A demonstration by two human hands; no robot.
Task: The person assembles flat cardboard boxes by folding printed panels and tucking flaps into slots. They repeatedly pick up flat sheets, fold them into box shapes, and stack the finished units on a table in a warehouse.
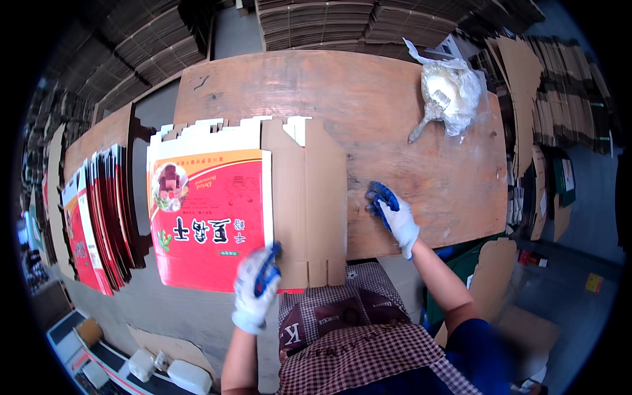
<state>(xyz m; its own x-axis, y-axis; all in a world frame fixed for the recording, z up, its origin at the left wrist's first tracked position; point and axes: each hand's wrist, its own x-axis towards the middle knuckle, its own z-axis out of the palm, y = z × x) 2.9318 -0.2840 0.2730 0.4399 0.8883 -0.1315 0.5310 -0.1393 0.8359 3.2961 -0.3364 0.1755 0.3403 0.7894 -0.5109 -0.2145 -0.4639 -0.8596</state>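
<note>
A flat, folded carton (pixel 210 217), printed red, orange and white, lies on the left part of the wooden table (pixel 296 82). Its plain brown cardboard panel (pixel 308 210) extends toward the right. My left hand (pixel 257 286), in a white glove with blue coating, is at the near edge of the carton, where the red print meets the brown panel. Motion smears its fingers, and I cannot tell whether they grip the edge. Over the bare wood right of the brown panel is my right hand (pixel 394 214), gloved alike, its fingers loosely bent and apart, holding nothing visible.
A clear plastic bag (pixel 451 95) with white contents and a brush-like handle sits at the table's far right. More red cartons (pixel 99 217) stand on edge at the left. Bundled brown cardboard (pixel 316 26) is stacked behind the table, with more cardboard (pixel 566 92) at the right.
</note>
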